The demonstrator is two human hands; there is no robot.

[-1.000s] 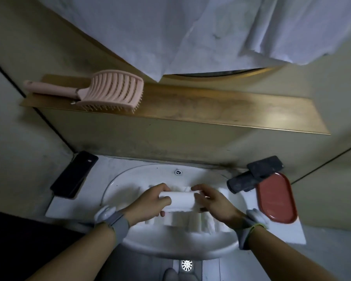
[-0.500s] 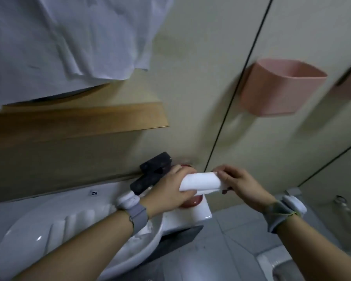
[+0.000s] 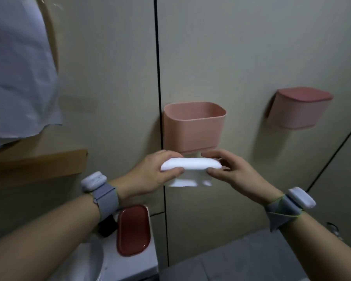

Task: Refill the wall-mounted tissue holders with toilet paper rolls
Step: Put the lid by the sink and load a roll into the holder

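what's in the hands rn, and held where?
A white toilet paper roll, held level by both ends: left hand has its grip on the left end, right hand on the right end.

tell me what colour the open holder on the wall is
Pink; the open holder shows clearly in the head view.

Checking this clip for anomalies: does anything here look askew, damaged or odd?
One thing: the toilet paper roll, gripped by the left hand and right hand just below the open pink holder, looks squashed flat rather than round. The lidded holder seems fine.
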